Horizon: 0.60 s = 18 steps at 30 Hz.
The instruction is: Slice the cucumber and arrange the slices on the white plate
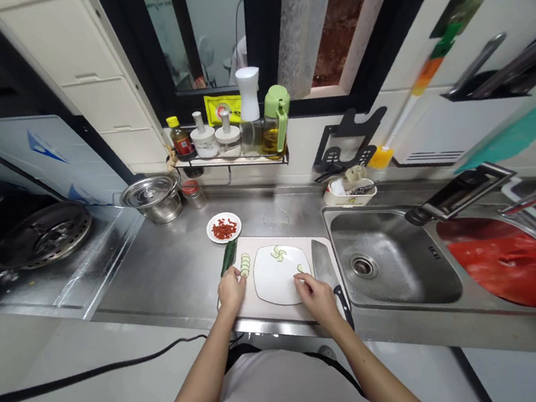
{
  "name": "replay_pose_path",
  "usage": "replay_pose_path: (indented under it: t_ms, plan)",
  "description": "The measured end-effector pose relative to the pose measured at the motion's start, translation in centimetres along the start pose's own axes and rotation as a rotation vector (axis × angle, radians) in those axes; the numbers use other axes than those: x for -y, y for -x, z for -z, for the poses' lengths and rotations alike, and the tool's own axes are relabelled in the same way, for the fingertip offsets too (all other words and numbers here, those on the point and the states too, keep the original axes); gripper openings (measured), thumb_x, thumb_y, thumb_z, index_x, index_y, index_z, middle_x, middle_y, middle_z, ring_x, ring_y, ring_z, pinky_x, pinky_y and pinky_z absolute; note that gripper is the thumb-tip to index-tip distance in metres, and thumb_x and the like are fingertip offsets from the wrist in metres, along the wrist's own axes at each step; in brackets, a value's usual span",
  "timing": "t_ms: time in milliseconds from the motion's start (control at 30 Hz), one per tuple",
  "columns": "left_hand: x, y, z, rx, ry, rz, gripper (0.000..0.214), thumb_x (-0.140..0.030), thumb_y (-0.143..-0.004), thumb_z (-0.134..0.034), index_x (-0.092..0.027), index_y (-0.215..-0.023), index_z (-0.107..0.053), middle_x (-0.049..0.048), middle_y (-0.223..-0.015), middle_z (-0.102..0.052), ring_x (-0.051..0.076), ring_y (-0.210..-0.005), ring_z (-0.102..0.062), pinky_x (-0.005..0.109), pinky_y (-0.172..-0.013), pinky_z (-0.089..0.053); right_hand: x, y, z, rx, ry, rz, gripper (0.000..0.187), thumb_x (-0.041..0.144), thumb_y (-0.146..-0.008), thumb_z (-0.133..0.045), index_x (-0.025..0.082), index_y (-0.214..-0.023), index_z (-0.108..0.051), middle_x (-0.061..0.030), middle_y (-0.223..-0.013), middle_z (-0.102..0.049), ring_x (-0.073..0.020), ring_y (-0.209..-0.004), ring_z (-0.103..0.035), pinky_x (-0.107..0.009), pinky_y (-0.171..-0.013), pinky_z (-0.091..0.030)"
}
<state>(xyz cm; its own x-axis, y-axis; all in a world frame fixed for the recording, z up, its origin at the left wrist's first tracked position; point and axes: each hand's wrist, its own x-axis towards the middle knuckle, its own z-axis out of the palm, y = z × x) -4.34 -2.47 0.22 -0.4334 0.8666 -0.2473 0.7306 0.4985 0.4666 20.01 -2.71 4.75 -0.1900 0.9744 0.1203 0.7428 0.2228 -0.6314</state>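
Evidently, the right hand (316,295) is pinched nearly closed, a small green-rimmed cucumber piece (300,267) seen right against it; the left hand (232,290), loosely curled, is set at a row of round cucumber slices (245,265). Whether anything is gripped cannot be told. A squarish white plate (278,286) is borne by a pale board (251,306) on a grey steel counter (167,262), below a black-framed window (267,21).

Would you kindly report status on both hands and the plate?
Left hand at row of cucumber slices; right hand at right side of plate, by one slice. Fanned slices near its far edge. Knife right of plate.
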Motion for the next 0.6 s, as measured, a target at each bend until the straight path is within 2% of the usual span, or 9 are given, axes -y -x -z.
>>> replay_pose_path:
  t_ms: [167,300,400,533,600]
  plan:
    - [-0.1,-0.3,0.1,-0.041,0.287,-0.006,0.009,-0.027,-0.079,-0.059,-0.019,-0.084,-0.058,0.0015,-0.084,-0.066,0.013,-0.077,-0.06,0.023,-0.072,-0.043,0.4,-0.2,0.1,0.016,0.002,-0.017,0.042,0.045,-0.089,-0.036,0.02,-0.094,-0.069,0.0011,-0.053,-0.053,-0.0139,-0.051,-0.051,-0.023,-0.054,-0.034]
    - [-1.3,-0.7,1.2,0.025,0.647,-0.068,0.017,-0.03,-0.073,-0.065,-0.017,-0.081,-0.058,0.0008,-0.076,-0.064,0.01,-0.068,-0.058,0.021,-0.068,-0.045,1.3,-1.5,0.6,0.012,-0.058,-0.008,0.039,0.043,-0.089,-0.038,0.019,-0.092,-0.069,0.0017,-0.053,-0.052,-0.0133,-0.052,-0.05,-0.023,-0.056,-0.036]
    - [-2.9,-0.4,2.6,0.095,0.863,-0.15,0.027,-0.036,-0.068,-0.069,-0.015,-0.082,-0.06,0.0015,-0.073,-0.064,0.01,-0.067,-0.058,0.021,-0.067,-0.047,2.6,-3.0,1.0,0.01,-0.14,-0.005,0.035,0.042,-0.087,-0.044,0.018,-0.094,-0.068,0.0005,-0.06,-0.057,-0.0136,-0.058,-0.052,-0.024,-0.061,-0.039]
    - [-5.5,0.9,4.5,0.178,0.919,-0.271,0.03,-0.04,-0.068,-0.071,-0.014,-0.081,-0.062,0.0026,-0.074,-0.063,0.01,-0.065,-0.056,0.022,-0.064,-0.046,4.5,-5.0,1.4,0.041,-0.286,0.083,0.028,0.039,-0.084,-0.051,0.019,-0.099,-0.065,-0.0035,-0.085,-0.065,-0.0141,-0.071,-0.055,-0.025,-0.07,-0.043]
    - [-6.6,1.6,5.1,0.198,0.892,-0.325,0.031,-0.042,-0.068,-0.07,-0.015,-0.081,-0.062,0.0023,-0.075,-0.062,0.01,-0.067,-0.055,0.022,-0.066,-0.046,5.2,-5.6,1.6,0.062,-0.328,0.159,0.025,0.037,-0.085,-0.052,0.02,-0.097,-0.065,-0.0038,-0.088,-0.065,-0.0146,-0.078,-0.056,-0.025,-0.073,-0.043]
